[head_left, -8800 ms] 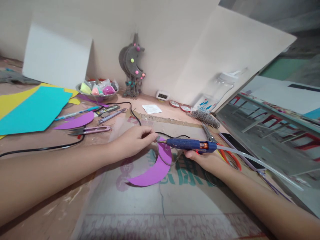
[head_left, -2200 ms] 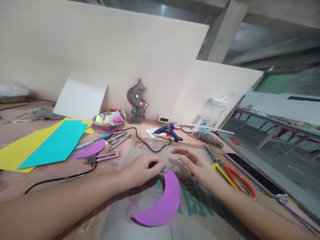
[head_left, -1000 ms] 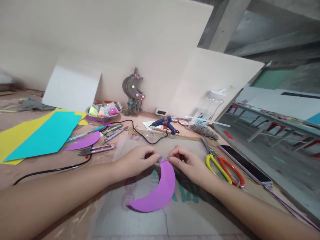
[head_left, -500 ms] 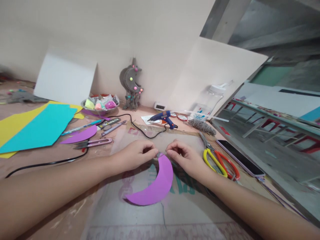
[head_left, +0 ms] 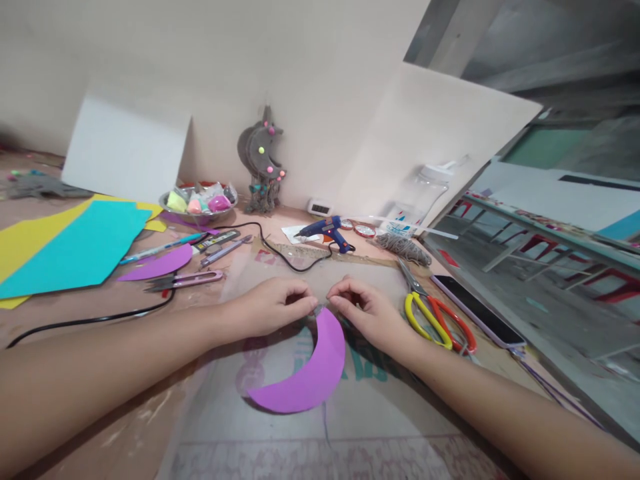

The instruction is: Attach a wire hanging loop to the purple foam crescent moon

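Note:
A purple crescent cut-out (head_left: 320, 370) lies on the translucent plastic sheet (head_left: 225, 427) in front of me, its upper tip between my hands. My left hand (head_left: 280, 307) pinches at that tip, thumb against forefinger, with a small grey bit showing by the thumb. Close on the other side, my right hand (head_left: 363, 308) has its fingertips pinched together; what they hold is too small to make out. A thin strand (head_left: 325, 423) trails out below the crescent's lower edge.
Scissors (head_left: 440, 320) and a phone (head_left: 477, 310) lie at right. Behind are a blue glue gun (head_left: 325, 231), grey yarn (head_left: 404, 249), a bottle (head_left: 425, 193) and a decorated grey moon (head_left: 261, 157). Thread snips (head_left: 193, 279), coloured sheets (head_left: 80, 250) and a bowl (head_left: 200, 213) stand left.
My right fingertips have moved slightly left, nearer the crescent's tip. The left hand keeps its pinch there. The whole view has shifted a little.

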`<state>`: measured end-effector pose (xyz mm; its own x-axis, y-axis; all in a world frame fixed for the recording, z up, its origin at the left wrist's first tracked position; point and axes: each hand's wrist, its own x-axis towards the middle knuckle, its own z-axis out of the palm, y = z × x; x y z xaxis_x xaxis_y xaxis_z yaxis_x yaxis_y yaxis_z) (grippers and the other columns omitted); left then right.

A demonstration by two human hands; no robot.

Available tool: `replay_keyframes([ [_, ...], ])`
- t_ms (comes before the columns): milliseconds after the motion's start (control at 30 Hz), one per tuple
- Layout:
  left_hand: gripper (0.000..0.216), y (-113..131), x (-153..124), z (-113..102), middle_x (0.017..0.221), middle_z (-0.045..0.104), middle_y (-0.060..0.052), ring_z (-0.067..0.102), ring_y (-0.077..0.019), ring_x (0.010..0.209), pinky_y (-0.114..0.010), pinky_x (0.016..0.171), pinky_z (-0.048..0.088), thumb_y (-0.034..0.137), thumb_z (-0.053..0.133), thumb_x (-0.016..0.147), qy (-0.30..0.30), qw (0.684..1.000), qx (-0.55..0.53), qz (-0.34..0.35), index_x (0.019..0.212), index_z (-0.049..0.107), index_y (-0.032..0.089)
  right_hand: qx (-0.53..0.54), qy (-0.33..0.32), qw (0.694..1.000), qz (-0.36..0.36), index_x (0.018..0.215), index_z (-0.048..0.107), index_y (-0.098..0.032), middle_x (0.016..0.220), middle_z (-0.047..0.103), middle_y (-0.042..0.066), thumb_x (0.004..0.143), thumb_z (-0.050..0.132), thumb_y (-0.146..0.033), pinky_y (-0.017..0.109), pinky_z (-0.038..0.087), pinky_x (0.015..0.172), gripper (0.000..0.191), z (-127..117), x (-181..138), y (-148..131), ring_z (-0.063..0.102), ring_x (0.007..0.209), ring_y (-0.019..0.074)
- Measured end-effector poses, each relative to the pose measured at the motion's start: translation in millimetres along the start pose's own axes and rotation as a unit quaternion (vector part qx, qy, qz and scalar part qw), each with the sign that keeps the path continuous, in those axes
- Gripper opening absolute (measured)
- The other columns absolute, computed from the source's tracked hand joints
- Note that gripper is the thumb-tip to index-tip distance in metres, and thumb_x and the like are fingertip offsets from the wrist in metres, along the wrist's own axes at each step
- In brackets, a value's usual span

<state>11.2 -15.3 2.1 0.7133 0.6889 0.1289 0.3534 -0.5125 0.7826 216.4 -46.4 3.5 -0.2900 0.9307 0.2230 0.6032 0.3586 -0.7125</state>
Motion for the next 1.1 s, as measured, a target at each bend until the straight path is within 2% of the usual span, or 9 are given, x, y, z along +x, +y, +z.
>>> replay_keyframes([
  [367, 0.025, 1.9, -1.6, -1.5, 0.058, 0.039, 0.005, 0.039, -0.0096, 0.057, -0.022, 0.053, 0.029, 0.029, 0.041, 0.084, -0.01, 1.0, -0.001, 0.009, 0.063, 0.046, 0.016, -0.006, -0.004, 1.0, 0.014, 0.082, 0.059, -0.018, 0.074, 0.056, 0.0, 0.085, 0.051, -0.028, 0.026, 0.04, 0.06, 0.013, 0.5, -1.0, -0.3, 0.049, 0.064, 0.0122],
  [833, 0.025, 7.4, -4.1, -2.9, 0.059, 0.045, 0.004, 0.042, -0.0091, 0.056, -0.02, 0.052, 0.032, 0.029, 0.041, 0.085, -0.052, 0.998, -0.02, 0.015, 0.066, 0.05, 0.016, 0.002, 0.001, 1.0, 0.005, 0.08, 0.059, -0.018, 0.07, 0.052, -0.001, 0.084, 0.051, -0.029, 0.025, 0.04, 0.059, 0.014, 1.6, -1.6, -1.2, 0.048, 0.064, 0.0121],
  [900, 0.024, 7.2, -4.0, -2.2, 0.058, 0.045, 0.004, 0.042, -0.0092, 0.056, -0.021, 0.052, 0.032, 0.028, 0.041, 0.084, -0.053, 0.998, -0.022, 0.015, 0.065, 0.05, 0.016, 0.011, 0.005, 1.0, 0.011, 0.085, 0.06, -0.019, 0.074, 0.054, 0.001, 0.085, 0.049, -0.029, 0.026, 0.041, 0.061, 0.015, 1.4, -1.1, -1.0, 0.05, 0.066, 0.0127],
  [1033, 0.026, 4.5, -2.8, -0.9, 0.061, 0.049, 0.004, 0.045, -0.0095, 0.056, -0.021, 0.052, 0.033, 0.03, 0.041, 0.086, 0.001, 1.0, -0.03, -0.004, 0.066, 0.051, 0.016, 0.041, 0.073, 0.996, 0.022, 0.109, 0.055, -0.022, 0.095, 0.056, 0.005, 0.085, 0.047, -0.027, 0.028, 0.044, 0.064, 0.025, -2.8, 1.0, 2.2, 0.052, 0.071, 0.0133],
  [1100, 0.028, 2.9, -2.2, -0.9, 0.063, 0.051, 0.003, 0.047, -0.0103, 0.058, -0.021, 0.053, 0.034, 0.033, 0.039, 0.087, 0.043, 0.998, -0.04, -0.021, 0.067, 0.051, 0.016, 0.05, 0.117, 0.992, 0.027, 0.107, 0.053, -0.022, 0.096, 0.055, 0.004, 0.085, 0.049, -0.03, 0.027, 0.043, 0.064, 0.023, -5.9, 1.1, 2.5, 0.051, 0.071, 0.0129],
])
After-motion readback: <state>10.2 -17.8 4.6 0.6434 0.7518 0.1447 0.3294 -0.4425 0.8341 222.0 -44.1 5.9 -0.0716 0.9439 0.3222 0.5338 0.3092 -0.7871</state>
